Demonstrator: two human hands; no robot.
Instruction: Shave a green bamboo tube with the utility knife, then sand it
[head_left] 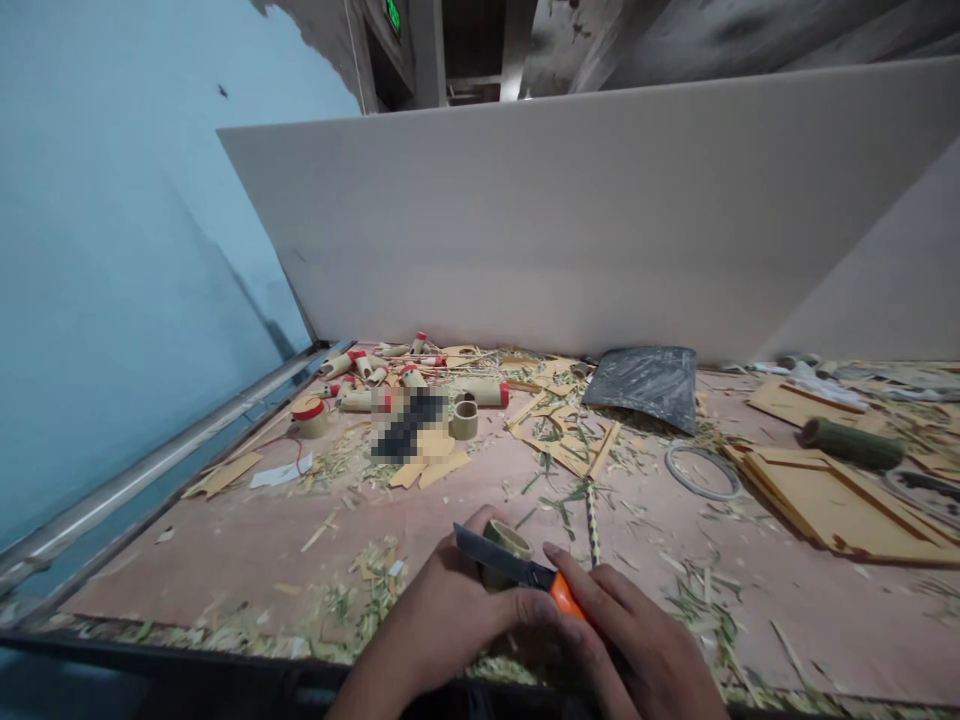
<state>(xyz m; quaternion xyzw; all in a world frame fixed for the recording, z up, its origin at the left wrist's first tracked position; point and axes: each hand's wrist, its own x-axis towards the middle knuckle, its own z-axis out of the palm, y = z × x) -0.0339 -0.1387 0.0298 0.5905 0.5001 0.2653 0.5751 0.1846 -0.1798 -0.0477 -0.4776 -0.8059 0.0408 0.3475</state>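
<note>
My left hand [457,610] is wrapped round a short green bamboo ring [508,538] near the table's front edge, its thumb lying by the knife. In my right hand [637,630] is the orange handle [566,598] of a utility knife. The wide dark blade [487,553] points up and to the left, across the near side of the bamboo ring. Part of the ring is hidden behind the blade and the fingers. Both hands are close together.
Shavings litter the wooden table [247,560]. Red-tipped bamboo pieces [361,365] and a bamboo ring [465,420] lie behind at the left. A dark curved sheet [645,385], a tape roll [703,470], yellow panels [847,500] and a green bamboo tube [853,444] lie toward the right.
</note>
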